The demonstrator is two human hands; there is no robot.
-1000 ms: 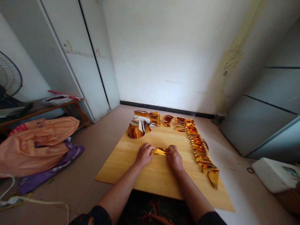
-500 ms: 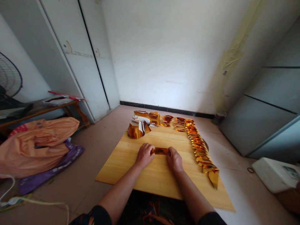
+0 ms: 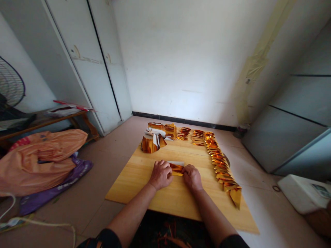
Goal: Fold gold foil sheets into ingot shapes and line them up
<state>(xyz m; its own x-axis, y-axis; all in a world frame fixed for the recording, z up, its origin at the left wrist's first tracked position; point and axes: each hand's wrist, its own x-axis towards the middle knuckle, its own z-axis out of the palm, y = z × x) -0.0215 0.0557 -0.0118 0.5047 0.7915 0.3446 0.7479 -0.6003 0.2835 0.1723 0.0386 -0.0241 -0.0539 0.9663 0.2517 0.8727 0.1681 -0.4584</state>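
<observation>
A sheet of shiny gold foil paper [image 3: 177,169] lies low over the middle of the wooden board [image 3: 165,196], partly folded. Its far edge shows a pale strip of the underside. My left hand [image 3: 161,174] is closed on the left end of the sheet, fingers curled. At the right end my right hand [image 3: 191,177] pinches the paper. The fingertips of both hands partly hide the ends. Beyond my left hand stands a curved stack of gold foil sheets [image 3: 150,144] with white undersides.
Folded gold foil pieces [image 3: 219,165] line the board's right side, with more rows [image 3: 198,137] along the back. A white roll [image 3: 155,132] lies at the back left. Orange and purple bags [image 3: 51,158] lie on the floor left; a white box [image 3: 305,193] stands right.
The foil paper has opened out from a narrow dark strip, with its pale far edge now showing. My left hand has shifted slightly nearer to me; my right hand has barely moved.
</observation>
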